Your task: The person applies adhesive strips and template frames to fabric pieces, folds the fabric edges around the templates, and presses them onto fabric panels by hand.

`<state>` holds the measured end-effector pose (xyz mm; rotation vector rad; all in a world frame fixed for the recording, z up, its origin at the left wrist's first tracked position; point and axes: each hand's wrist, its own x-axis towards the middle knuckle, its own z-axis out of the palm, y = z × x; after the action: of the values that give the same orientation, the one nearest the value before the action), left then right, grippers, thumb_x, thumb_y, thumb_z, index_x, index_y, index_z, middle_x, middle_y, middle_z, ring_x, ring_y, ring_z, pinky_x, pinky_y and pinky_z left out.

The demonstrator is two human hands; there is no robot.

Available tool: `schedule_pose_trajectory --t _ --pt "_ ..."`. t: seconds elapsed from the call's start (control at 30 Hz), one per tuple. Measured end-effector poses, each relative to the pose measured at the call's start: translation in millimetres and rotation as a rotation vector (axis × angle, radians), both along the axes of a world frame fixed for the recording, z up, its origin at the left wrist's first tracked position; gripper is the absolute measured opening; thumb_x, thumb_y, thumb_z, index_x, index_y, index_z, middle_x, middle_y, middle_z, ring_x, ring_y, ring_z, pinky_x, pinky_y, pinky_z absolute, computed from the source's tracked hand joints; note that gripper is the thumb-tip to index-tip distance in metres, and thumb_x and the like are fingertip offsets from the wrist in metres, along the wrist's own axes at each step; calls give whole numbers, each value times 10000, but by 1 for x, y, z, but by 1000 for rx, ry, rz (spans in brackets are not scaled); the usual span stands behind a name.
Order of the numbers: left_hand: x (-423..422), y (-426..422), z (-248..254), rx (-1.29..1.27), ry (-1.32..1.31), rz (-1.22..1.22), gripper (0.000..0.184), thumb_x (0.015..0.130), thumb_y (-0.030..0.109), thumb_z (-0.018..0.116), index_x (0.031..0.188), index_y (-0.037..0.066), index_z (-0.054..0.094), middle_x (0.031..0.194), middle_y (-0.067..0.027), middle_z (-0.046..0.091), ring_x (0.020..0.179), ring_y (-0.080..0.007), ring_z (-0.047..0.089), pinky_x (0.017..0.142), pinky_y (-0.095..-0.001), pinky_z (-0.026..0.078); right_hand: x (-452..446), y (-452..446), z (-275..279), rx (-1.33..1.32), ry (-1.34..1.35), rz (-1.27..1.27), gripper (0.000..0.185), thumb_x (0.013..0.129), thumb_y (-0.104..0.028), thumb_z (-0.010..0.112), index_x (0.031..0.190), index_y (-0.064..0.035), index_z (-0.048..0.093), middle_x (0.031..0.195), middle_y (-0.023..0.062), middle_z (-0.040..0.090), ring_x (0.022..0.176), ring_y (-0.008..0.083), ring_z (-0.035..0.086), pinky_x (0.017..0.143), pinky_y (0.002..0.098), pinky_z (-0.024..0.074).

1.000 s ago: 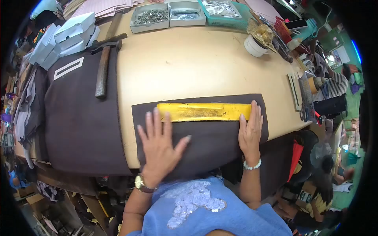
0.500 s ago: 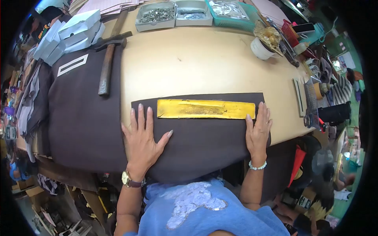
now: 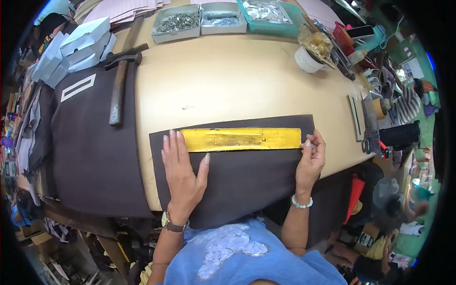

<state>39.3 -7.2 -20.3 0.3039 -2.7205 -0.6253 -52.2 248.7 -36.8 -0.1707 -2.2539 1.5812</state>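
A dark brown cloth piece (image 3: 237, 178) lies on the table and hangs over its near edge. Across its upper part rests a long, flat yellow strip (image 3: 242, 139) with a worn, darkened middle. My left hand (image 3: 183, 166) lies flat on the cloth, fingers stretched out, against the strip's left end. At the opposite end, my right hand (image 3: 311, 159) has its thumb and fingers curled together on the strip's corner. A watch is on my left wrist and a beaded bracelet on my right.
Left of the cloth lies another dark cloth (image 3: 95, 156) bearing a white rectangular frame (image 3: 78, 88) and a hammer (image 3: 118, 92). White boxes (image 3: 85, 40) are stacked behind. Trays of small parts (image 3: 176, 23) line the far edge. A white pot (image 3: 309, 59) and scissors (image 3: 366, 144) are at right.
My left hand has slid right to meet the strip's left end. My right hand's fingers have curled from flat to a pinch. The cloth has turned slightly, its left side nearer me.
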Motion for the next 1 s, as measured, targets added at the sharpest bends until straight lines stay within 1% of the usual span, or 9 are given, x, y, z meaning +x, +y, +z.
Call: schedule_pose_trajectory --t 0.03,0.07,0.17,0.27,0.37,0.47,0.6,0.73,1.0 --pt "3 -2 -1 6 27 8 712 872 221 602 1443 -18 250 1485 -232 258 1393 -393 197 1124 -486 175 2 3 0 -19 -3 0 352 922 -22 513 1266 45 480 1042 90 580 839 113 556 749 244 488" --pt "4 -4 -2 -3 44 28 733 854 267 623 1427 -30 275 1453 -247 304 1366 -428 234 1097 -538 200 0 3 0 -28 13 -21 327 918 -28 528 1236 46 508 998 88 590 791 104 554 713 238 484" --pt "10 -11 -5 58 49 61 719 821 205 651 1410 -26 309 1398 -239 377 1340 -425 280 1085 -547 217 0 0 7 184 -31 -71 293 911 -36 547 1194 43 545 919 69 600 747 104 553 674 249 478" --pt "11 -8 5 62 -20 126 646 811 115 654 1372 -24 367 1353 -231 426 1323 -391 325 1104 -477 228 2 -8 14 374 -59 -81 281 898 -32 564 1169 44 565 827 55 601 710 118 547 646 279 474" --pt "9 -9 5 15 -3 87 588 805 100 655 1334 -10 424 1286 -189 492 1299 -378 362 1089 -506 233 3 -11 17 451 -110 -125 293 887 -29 571 1171 46 563 808 60 619 737 134 567 680 292 483" --pt "9 -12 -1 -10 28 38 543 785 120 675 1289 34 492 1219 -122 547 1282 -366 388 1050 -606 220 1 -5 9 174 -68 -63 302 880 -35 576 1171 47 564 849 82 658 816 163 608 779 311 486" --pt "11 -9 1 15 25 85 468 774 108 691 1219 51 559 1189 -106 566 1279 -356 397 1057 -618 201 1 -2 10 190 -49 28 287 865 -39 587 1143 33 591 987 117 686 959 222 621 931 335 439" --pt "13 -9 3 16 -24 79 439 810 88 650 1236 50 548 1248 -108 539 1314 -352 361 1091 -578 174 1 -3 12 379 4 48 198 829 -38 617 1015 -7 677 1067 129 669 1020 271 588 940 364 434" --pt "13 -9 -1 -38 -5 72 370 805 117 665 1159 27 607 1237 -120 546 1297 -374 372 1053 -628 193 -2 -2 16 554 43 154 227 804 -70 646 1018 -8 689 1079 118 669 1038 289 571 970 404 401"
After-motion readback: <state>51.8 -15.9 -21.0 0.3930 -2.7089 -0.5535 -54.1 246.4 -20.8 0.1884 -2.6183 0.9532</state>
